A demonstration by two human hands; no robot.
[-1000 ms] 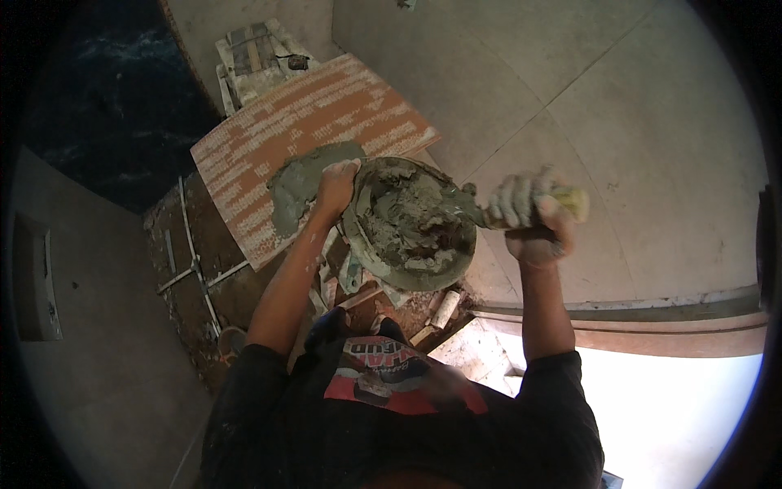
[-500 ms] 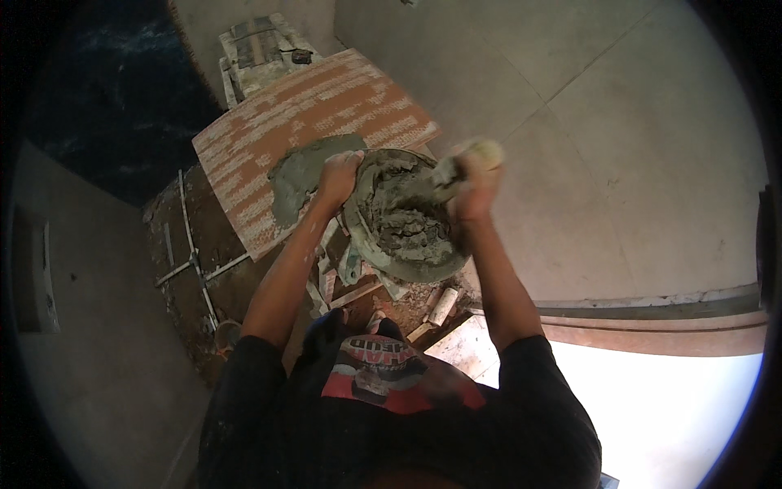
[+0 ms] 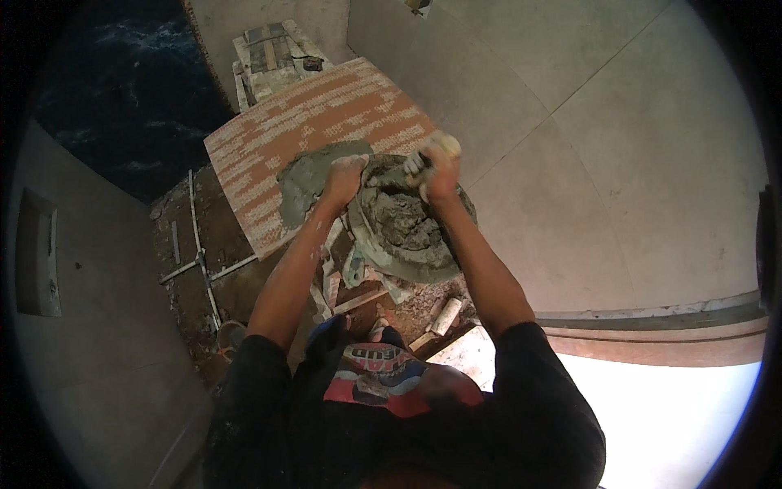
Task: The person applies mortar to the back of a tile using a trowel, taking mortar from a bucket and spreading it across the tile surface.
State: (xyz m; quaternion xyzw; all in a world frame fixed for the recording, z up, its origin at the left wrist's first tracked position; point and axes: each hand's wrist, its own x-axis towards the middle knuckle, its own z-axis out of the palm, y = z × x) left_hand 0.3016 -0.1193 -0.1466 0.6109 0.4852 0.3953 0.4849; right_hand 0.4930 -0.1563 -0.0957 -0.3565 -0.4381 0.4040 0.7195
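A round, shallow pan (image 3: pixel 440 263) full of wet grey mortar (image 3: pixel 403 224) tilts in front of me. My left hand (image 3: pixel 346 175) grips its upper left rim. My right hand (image 3: pixel 436 171) is closed round the pale handle of a tool (image 3: pixel 446 145), probably a trowel, above the pan's top right; its working end is hidden. Behind the pan, a large terracotta tile (image 3: pixel 318 102) lies back face up, ribbed with white, with a patch of spread grey mortar (image 3: pixel 305 191) on its front part.
A pale pallet-like stack (image 3: pixel 269 57) stands beyond the tile. A dirt floor at left holds white pipes (image 3: pixel 192 220) and a small bucket (image 3: pixel 230 336). Offcuts (image 3: pixel 350 301) and a pale cylinder (image 3: pixel 446 316) lie below the pan. Walls surround me; dark marble-look panel upper left.
My right hand with the tool has swung from outside the pan's right side leftward and up over the pan. My left hand stays on the rim.
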